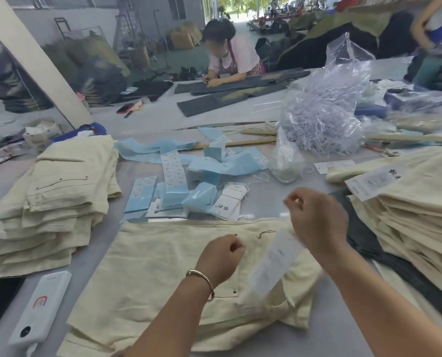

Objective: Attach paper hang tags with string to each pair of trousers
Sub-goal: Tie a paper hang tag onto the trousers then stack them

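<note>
The right hand (315, 222) pinches a barely visible string, the blurred tag (274, 261) slanting down-left below it toward the nearer, loosely curled left hand (222, 256), whose hold I cannot tell, over the trousers (150, 274).

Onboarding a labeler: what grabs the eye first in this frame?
Front and center, both hands, left hand and right hand, are raised with curled fingers over cream trousers spread on the table, a blurred white hang tag dangling below the right. Stacks of folded cream trousers flank them, left stack and right stack. Behind, light blue sheets and a clear plastic bag.
</note>
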`<act>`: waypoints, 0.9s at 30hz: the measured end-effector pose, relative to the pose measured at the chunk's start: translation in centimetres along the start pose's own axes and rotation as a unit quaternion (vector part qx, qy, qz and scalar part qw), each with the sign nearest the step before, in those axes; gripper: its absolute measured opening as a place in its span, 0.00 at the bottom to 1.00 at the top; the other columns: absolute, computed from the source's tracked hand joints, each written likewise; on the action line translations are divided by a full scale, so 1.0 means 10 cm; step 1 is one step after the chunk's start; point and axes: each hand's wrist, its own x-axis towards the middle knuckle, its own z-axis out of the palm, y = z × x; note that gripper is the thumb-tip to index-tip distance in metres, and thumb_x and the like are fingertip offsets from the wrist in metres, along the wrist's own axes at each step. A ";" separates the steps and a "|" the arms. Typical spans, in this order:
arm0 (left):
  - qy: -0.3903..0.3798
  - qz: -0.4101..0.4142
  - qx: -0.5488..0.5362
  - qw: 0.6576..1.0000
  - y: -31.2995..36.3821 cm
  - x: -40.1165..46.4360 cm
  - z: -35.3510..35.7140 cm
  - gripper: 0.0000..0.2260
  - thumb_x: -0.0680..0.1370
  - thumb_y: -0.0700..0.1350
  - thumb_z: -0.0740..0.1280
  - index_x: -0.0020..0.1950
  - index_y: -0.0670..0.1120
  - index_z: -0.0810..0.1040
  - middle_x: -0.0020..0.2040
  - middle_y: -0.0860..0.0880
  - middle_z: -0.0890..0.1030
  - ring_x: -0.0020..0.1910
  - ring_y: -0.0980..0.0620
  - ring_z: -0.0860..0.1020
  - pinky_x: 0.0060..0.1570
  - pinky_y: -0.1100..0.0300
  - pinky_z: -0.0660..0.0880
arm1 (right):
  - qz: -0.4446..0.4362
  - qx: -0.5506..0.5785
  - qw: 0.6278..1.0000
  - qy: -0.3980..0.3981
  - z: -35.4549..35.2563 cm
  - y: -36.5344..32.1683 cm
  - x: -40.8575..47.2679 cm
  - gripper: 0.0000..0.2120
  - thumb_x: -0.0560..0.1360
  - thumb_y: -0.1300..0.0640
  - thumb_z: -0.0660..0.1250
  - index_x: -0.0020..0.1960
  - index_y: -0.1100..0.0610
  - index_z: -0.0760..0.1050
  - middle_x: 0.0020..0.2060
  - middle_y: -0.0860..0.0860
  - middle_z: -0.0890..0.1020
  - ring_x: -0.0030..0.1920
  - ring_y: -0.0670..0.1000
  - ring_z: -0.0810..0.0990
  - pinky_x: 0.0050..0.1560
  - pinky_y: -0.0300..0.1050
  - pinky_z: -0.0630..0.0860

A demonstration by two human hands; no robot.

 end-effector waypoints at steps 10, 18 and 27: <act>-0.022 -0.060 0.015 0.998 0.04 0.16 0.67 0.21 0.69 0.57 0.74 0.58 0.51 0.76 0.45 0.57 0.76 0.45 0.56 0.76 0.49 0.63 0.73 | -0.178 0.129 0.974 0.064 -0.10 0.21 0.27 0.03 0.74 0.61 0.71 0.41 0.61 0.80 0.35 0.50 0.75 0.32 0.53 0.73 0.33 0.44 0.67; 0.115 0.010 0.031 0.993 0.01 0.36 0.88 0.13 0.76 0.46 0.68 0.61 0.50 0.78 0.57 0.50 0.75 0.55 0.51 0.76 0.59 0.58 0.71 | 0.035 0.234 0.943 -0.233 0.78 0.86 -0.07 0.09 0.72 0.61 0.73 0.34 0.56 0.78 0.27 0.47 0.78 0.30 0.44 0.75 0.36 0.44 0.72; 0.047 -0.014 0.107 0.993 0.17 0.98 0.74 0.05 0.75 0.46 0.69 0.47 0.46 0.82 0.50 0.48 0.78 0.50 0.49 0.77 0.50 0.58 0.73 | 0.161 0.251 0.935 -0.192 1.19 0.90 0.01 0.08 0.75 0.60 0.68 0.37 0.55 0.77 0.33 0.48 0.79 0.38 0.50 0.76 0.40 0.45 0.72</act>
